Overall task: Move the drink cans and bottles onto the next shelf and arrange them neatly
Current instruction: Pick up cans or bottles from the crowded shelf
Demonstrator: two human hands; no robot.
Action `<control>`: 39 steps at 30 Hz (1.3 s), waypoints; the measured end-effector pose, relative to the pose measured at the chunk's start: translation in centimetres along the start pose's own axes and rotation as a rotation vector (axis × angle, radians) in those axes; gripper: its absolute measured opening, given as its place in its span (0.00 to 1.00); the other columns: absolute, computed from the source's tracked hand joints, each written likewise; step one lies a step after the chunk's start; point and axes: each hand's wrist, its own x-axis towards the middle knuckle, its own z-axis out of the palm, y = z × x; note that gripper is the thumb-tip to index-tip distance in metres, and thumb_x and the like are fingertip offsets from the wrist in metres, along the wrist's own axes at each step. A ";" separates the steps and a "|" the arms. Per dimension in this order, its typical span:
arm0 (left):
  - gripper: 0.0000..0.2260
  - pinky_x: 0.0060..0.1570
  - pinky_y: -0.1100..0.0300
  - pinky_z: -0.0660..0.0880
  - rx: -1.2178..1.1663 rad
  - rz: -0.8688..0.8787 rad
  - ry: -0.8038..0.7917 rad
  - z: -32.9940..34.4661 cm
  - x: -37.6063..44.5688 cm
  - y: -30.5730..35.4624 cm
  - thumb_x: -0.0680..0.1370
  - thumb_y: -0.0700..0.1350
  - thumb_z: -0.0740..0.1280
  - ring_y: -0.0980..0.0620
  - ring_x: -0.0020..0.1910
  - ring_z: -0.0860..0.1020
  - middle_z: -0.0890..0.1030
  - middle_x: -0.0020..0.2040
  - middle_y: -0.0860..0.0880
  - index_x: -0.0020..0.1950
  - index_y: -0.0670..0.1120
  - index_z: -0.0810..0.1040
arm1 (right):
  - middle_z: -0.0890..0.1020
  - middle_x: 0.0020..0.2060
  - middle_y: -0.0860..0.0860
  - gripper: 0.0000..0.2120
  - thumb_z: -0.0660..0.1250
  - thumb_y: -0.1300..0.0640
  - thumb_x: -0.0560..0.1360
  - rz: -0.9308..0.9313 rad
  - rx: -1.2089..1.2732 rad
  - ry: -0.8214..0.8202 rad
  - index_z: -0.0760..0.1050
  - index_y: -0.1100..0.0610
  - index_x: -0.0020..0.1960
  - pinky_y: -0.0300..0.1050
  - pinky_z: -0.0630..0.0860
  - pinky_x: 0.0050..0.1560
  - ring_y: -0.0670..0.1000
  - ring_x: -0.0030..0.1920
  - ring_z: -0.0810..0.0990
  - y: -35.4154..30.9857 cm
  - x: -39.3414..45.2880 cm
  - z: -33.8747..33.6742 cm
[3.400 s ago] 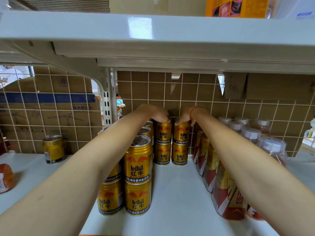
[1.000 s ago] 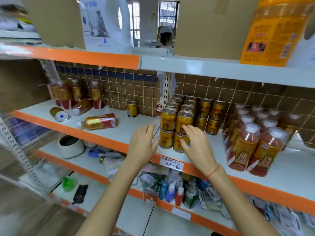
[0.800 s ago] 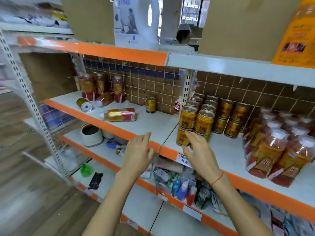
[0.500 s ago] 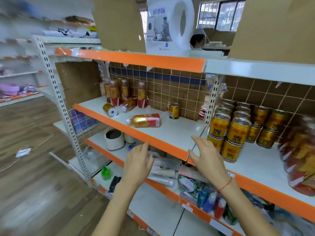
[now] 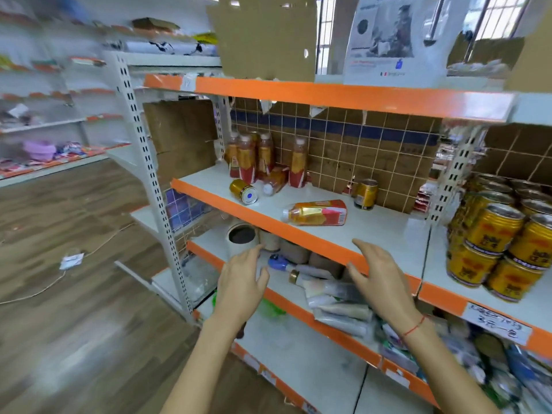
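change: a moment ago both hands were pushing gold cans into the stacked block on the right-hand shelf; now the view has swung left and both hands have come away from that block, toward the left-hand shelf.
meaning: my reading is that one batch is placed and the next pick-up is starting; the task is partly done, with stragglers left to move.
left hand [image 5: 240,283]: empty, fingers spread and relaxed, hovering near the shelf front, low and left of the lying bottle.
right hand [image 5: 378,277]: empty, fingers loosely spread, in front of the orange shelf edge [image 5: 298,234], touching nothing that i can see.
grip state: neither hand pinches or holds anything.
lying bottle [image 5: 315,212]: one, on its side near the front of the left-hand shelf, cap pointing left; closest to the right hand.
standing bottles [image 5: 263,158]: about four upright at the far left corner; blur makes the count unsure.
tipped bottle [image 5: 274,182]: one more, leaning or lying at the foot of that group.
lying can [image 5: 243,191]: one, on its side, its end facing the camera, just left of the tipped bottle.
upright can [image 5: 365,194]: one, alone against the grid back [image 5: 373,156].
stacked cans [image 5: 501,246]: right-hand shelf, two layers high, in rows going back; total hidden.
likely next: the lying bottle, judged from where the hands are.
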 end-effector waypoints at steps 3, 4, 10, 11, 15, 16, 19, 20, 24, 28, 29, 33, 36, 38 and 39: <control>0.18 0.52 0.53 0.70 -0.005 -0.008 -0.008 -0.5 0.8 -1.6 0.79 0.44 0.61 0.45 0.56 0.75 0.78 0.59 0.45 0.69 0.45 0.69 | 0.76 0.63 0.56 0.22 0.66 0.57 0.76 0.002 -0.020 -0.019 0.69 0.59 0.69 0.50 0.70 0.63 0.57 0.64 0.73 -1.0 0.8 1.4; 0.18 0.52 0.53 0.70 -0.004 -0.001 -0.017 -0.5 1.2 -2.1 0.79 0.44 0.61 0.45 0.56 0.75 0.78 0.59 0.45 0.69 0.45 0.69 | 0.76 0.63 0.56 0.22 0.66 0.57 0.76 0.002 -0.029 -0.026 0.69 0.58 0.69 0.50 0.70 0.62 0.57 0.63 0.73 -1.3 1.2 1.8; 0.19 0.54 0.54 0.70 0.020 0.053 -0.035 0.0 5.8 -4.2 0.79 0.44 0.62 0.46 0.56 0.76 0.78 0.59 0.46 0.71 0.45 0.68 | 0.74 0.65 0.53 0.23 0.65 0.55 0.77 0.005 -0.047 -0.067 0.67 0.56 0.70 0.45 0.67 0.64 0.54 0.65 0.71 -1.6 3.9 3.9; 0.19 0.53 0.54 0.69 0.025 0.057 -0.035 0.1 6.6 -4.5 0.79 0.44 0.61 0.46 0.56 0.76 0.78 0.58 0.46 0.70 0.45 0.68 | 0.74 0.66 0.53 0.23 0.65 0.55 0.77 0.004 -0.043 -0.075 0.67 0.56 0.71 0.44 0.67 0.64 0.53 0.66 0.71 -1.5 4.7 4.3; 0.20 0.54 0.55 0.69 0.022 0.064 -0.041 0.8 9.8 -5.7 0.79 0.44 0.61 0.46 0.58 0.74 0.77 0.59 0.47 0.71 0.47 0.66 | 0.73 0.67 0.52 0.23 0.64 0.55 0.77 -0.008 -0.024 -0.050 0.67 0.55 0.71 0.43 0.66 0.63 0.52 0.66 0.70 -1.2 8.5 5.6; 0.20 0.56 0.56 0.69 0.018 0.065 -0.044 0.9 10.7 -6.0 0.79 0.44 0.61 0.47 0.59 0.73 0.77 0.60 0.47 0.71 0.46 0.66 | 0.73 0.66 0.52 0.23 0.64 0.55 0.77 -0.008 -0.017 -0.041 0.67 0.55 0.71 0.43 0.67 0.63 0.52 0.66 0.70 -1.2 9.5 5.9; 0.20 0.59 0.53 0.68 -0.009 0.048 -0.045 1.5 13.4 -6.5 0.79 0.44 0.61 0.47 0.60 0.73 0.77 0.60 0.47 0.71 0.46 0.67 | 0.75 0.65 0.52 0.22 0.66 0.56 0.76 -0.031 -0.002 -0.016 0.69 0.55 0.69 0.44 0.69 0.61 0.53 0.65 0.72 -1.0 12.1 6.6; 0.20 0.60 0.52 0.69 -0.017 0.042 -0.038 1.7 14.3 -6.7 0.79 0.45 0.61 0.47 0.61 0.72 0.77 0.61 0.47 0.72 0.46 0.67 | 0.75 0.64 0.52 0.22 0.67 0.57 0.75 -0.036 0.003 -0.005 0.70 0.56 0.68 0.44 0.69 0.60 0.53 0.64 0.72 -0.8 12.9 6.8; 0.21 0.62 0.55 0.65 -0.009 0.014 -0.061 2.5 16.7 -7.3 0.80 0.45 0.60 0.48 0.65 0.70 0.74 0.65 0.47 0.73 0.46 0.64 | 0.77 0.61 0.53 0.21 0.67 0.58 0.75 -0.029 0.023 0.040 0.71 0.56 0.67 0.43 0.72 0.56 0.54 0.60 0.75 0.0 15.5 7.3; 0.21 0.61 0.56 0.65 -0.018 0.011 -0.083 2.8 18.4 -8.6 0.81 0.45 0.59 0.48 0.65 0.70 0.74 0.65 0.46 0.73 0.47 0.63 | 0.77 0.61 0.53 0.20 0.67 0.58 0.75 -0.008 -0.024 0.027 0.71 0.56 0.67 0.46 0.73 0.55 0.55 0.58 0.76 0.5 17.0 7.9; 0.20 0.61 0.56 0.65 -0.021 0.014 -0.080 2.8 19.1 -9.0 0.81 0.45 0.60 0.47 0.64 0.70 0.74 0.64 0.46 0.73 0.46 0.64 | 0.77 0.61 0.53 0.20 0.67 0.58 0.75 -0.003 -0.035 0.024 0.71 0.56 0.67 0.46 0.73 0.54 0.55 0.58 0.76 0.5 17.4 8.0; 0.19 0.56 0.55 0.68 -0.059 0.047 -0.073 3.2 22.1 -11.5 0.79 0.44 0.62 0.46 0.60 0.73 0.76 0.61 0.46 0.70 0.46 0.68 | 0.76 0.62 0.54 0.21 0.67 0.59 0.75 0.065 -0.053 0.035 0.70 0.56 0.68 0.46 0.72 0.57 0.55 0.60 0.75 0.1 19.1 8.8; 0.17 0.53 0.55 0.69 -0.074 0.083 -0.089 3.0 24.2 -13.6 0.79 0.43 0.62 0.46 0.58 0.73 0.77 0.59 0.46 0.68 0.46 0.70 | 0.75 0.63 0.54 0.23 0.67 0.60 0.74 0.116 -0.036 0.048 0.70 0.56 0.68 0.47 0.71 0.59 0.55 0.62 0.74 -1.2 20.4 10.2; 0.17 0.56 0.54 0.69 -0.071 0.086 -0.104 2.5 25.6 -14.8 0.79 0.44 0.63 0.45 0.58 0.73 0.77 0.59 0.46 0.68 0.46 0.70 | 0.75 0.63 0.54 0.22 0.67 0.59 0.75 0.143 -0.030 0.063 0.70 0.56 0.68 0.47 0.71 0.60 0.55 0.62 0.74 -2.3 21.3 11.5; 0.17 0.58 0.53 0.69 -0.062 0.086 -0.112 2.2 26.3 -15.6 0.79 0.44 0.63 0.45 0.60 0.73 0.76 0.60 0.45 0.68 0.46 0.70 | 0.76 0.63 0.55 0.22 0.67 0.60 0.75 0.154 -0.027 0.074 0.70 0.57 0.68 0.47 0.71 0.59 0.55 0.62 0.74 -3.0 21.8 12.1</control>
